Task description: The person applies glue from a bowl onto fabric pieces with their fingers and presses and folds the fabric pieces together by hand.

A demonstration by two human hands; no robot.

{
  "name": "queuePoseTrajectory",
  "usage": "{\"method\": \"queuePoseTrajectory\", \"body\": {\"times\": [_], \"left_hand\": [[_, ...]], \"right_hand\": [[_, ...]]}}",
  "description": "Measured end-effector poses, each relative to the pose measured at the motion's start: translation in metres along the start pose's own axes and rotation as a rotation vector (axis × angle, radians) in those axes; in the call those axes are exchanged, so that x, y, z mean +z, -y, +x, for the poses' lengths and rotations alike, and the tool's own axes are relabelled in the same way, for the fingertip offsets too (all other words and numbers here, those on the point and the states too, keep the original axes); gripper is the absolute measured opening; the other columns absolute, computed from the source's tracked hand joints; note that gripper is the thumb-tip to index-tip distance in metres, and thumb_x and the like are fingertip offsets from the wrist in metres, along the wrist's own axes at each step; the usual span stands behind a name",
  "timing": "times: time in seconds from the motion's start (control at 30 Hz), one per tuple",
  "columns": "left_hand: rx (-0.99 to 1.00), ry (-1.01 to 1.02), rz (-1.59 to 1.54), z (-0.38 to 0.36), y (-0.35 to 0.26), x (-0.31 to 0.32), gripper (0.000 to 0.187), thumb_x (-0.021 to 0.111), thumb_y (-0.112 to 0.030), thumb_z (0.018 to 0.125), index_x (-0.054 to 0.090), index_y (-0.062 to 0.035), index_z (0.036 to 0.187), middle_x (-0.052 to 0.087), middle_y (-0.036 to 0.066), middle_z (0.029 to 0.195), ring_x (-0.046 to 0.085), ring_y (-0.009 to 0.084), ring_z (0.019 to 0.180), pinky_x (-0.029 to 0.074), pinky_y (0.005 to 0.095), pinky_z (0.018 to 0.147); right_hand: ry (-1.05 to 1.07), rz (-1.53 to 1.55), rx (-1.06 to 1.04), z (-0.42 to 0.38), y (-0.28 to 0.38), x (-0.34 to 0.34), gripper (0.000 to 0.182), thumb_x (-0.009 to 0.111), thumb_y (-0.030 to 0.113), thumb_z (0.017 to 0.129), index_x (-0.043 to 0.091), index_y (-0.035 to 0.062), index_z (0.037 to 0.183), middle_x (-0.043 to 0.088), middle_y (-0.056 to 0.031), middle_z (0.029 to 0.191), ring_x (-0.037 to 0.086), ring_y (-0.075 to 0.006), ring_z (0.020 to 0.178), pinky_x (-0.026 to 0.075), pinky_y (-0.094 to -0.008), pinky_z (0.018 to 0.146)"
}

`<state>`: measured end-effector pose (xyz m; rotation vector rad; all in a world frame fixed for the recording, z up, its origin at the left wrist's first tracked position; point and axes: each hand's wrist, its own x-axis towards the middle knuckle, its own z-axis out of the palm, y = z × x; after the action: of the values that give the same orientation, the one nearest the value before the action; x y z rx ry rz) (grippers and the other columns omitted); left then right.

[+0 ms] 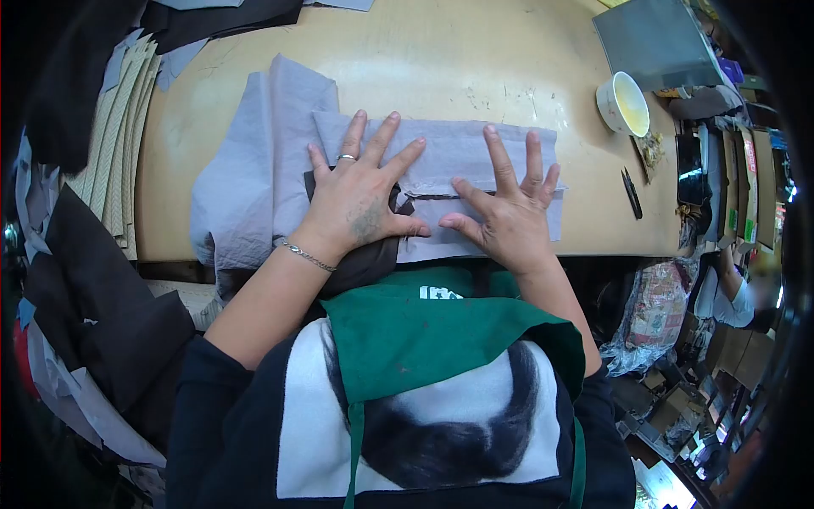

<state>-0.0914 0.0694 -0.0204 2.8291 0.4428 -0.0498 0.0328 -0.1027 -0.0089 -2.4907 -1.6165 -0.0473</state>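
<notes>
Both of my hands lie spread on a greyish-lilac piece of fabric at the table's front edge. My left hand, with a ring and a bracelet, presses down with its fingers apart. Dark brown fabric shows beneath that hand and wrist and hangs towards the edge. To the right, my right hand rests with fingers fanned out, its thumb pointing at the left thumb. A narrow dark slit or seam runs across the fabric between the hands. More lilac fabric lies bunched and folded on the left. Neither hand grips anything.
A white bowl with yellowish contents stands at the right, near a black pen-like tool and a grey metal box. Woven cream strips are stacked at the left edge. Dark cloth hangs beside them. Another person's arm shows at far right.
</notes>
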Motion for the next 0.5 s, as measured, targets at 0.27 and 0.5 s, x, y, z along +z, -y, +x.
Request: {"method": "queuePoseTrajectory", "body": {"times": [0.27,0.5], "left_hand": [[-0.012,-0.006,-0.008,0.000,-0.002,-0.001,0.098,0.070,-0.067,0.050,0.039,-0.0309,0.135,0.022,0.006,0.148,0.017,0.0373,0.136,0.022,0.0775,0.087],[-0.023,0.015,0.018,0.000,-0.002,0.000,0.101,0.067,-0.071,0.049,0.037,-0.0311,0.137,0.019,0.004,0.149,0.013,0.0364,0.137,0.022,0.0771,0.087]], "right_hand": [[-0.101,-0.029,0.079,0.007,0.015,-0.002,0.047,0.060,0.060,0.071,0.071,0.0171,0.088,0.021,-0.0083,0.149,-0.001,-0.0398,0.138,-0.014,-0.0621,0.100],[-0.029,0.107,-0.035,0.008,0.003,0.011,0.048,0.061,0.060,0.068,0.071,0.0202,0.093,0.019,-0.0071,0.150,-0.004,-0.0390,0.138,-0.011,-0.0638,0.100]]}}
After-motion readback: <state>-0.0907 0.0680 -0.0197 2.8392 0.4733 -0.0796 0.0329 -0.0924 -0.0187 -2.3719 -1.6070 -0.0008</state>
